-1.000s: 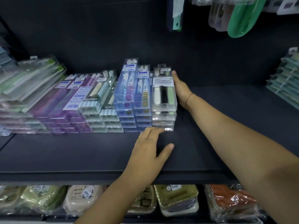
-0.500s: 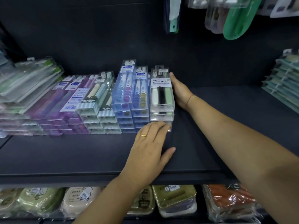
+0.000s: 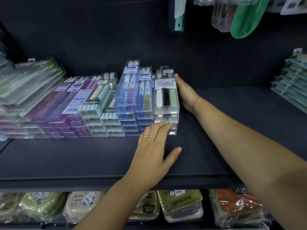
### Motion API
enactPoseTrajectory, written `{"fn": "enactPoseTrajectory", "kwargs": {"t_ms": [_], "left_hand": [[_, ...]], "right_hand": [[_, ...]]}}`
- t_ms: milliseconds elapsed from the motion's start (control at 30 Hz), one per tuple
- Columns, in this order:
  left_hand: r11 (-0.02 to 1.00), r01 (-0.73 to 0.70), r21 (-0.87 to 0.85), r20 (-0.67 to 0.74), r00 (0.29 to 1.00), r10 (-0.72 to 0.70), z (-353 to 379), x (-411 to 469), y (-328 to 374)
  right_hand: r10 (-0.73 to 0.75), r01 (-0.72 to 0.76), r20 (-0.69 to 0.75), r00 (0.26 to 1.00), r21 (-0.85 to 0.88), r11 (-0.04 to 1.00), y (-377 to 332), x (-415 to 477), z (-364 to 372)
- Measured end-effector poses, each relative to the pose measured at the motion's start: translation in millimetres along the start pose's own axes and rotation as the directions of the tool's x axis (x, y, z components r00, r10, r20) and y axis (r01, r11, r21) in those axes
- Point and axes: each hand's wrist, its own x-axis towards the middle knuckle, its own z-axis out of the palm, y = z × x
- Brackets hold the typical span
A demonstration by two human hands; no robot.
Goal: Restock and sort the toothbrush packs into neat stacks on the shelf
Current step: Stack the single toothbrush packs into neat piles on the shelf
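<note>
Big dark shelf (image 3: 66, 163), with rows of packs (image 3: 93, 103) along the back. At their right end, a clear stack (image 3: 166, 103), lying flat, long way front to back, brush heads (image 3: 163, 73) pointing away. Right hand (image 3: 184, 93) flat against its right side, fingers straight, pinching nothing. Left hand (image 3: 154, 151) nearer, thumb out wide, straight fingertips on the low front end. Probably needs a push straight back.

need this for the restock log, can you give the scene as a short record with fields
left hand: straight fingers touch the lower front of the soft toothbrush stack
right hand: rests against that stack's right side
stack position: right end of row, beside blue packs
further left: striped packs, purple packs
shelf below: wrapped boxes
</note>
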Motion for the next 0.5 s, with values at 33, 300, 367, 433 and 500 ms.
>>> {"fn": "enactPoseTrajectory", "kwargs": {"t_ms": [33,300,367,433,500], "left_hand": [[1.000,0.003,-0.007,0.002,1.000,-0.003,0,0,0],[0.998,0.019,-0.055,0.013,1.000,-0.018,2,1,-2],[0.997,0.021,-0.078,0.017,1.000,-0.020,2,0,-2],[0.995,0.021,-0.099,0.014,1.000,-0.020,1,0,-3],[0.993,0.025,-0.118,0.005,1.000,-0.024,0,1,-3]], "right_hand": [[-0.004,0.004,0.004,1.000,-0.001,1.000,0,0,0],[-0.062,0.061,0.020,0.998,0.023,0.998,-5,-8,1],[-0.089,0.089,0.005,0.996,0.071,0.993,-6,-9,0],[-0.114,0.113,0.004,0.993,0.133,0.985,-9,-10,1],[-0.121,0.116,0.013,0.993,0.186,0.976,-13,-10,1]]}}
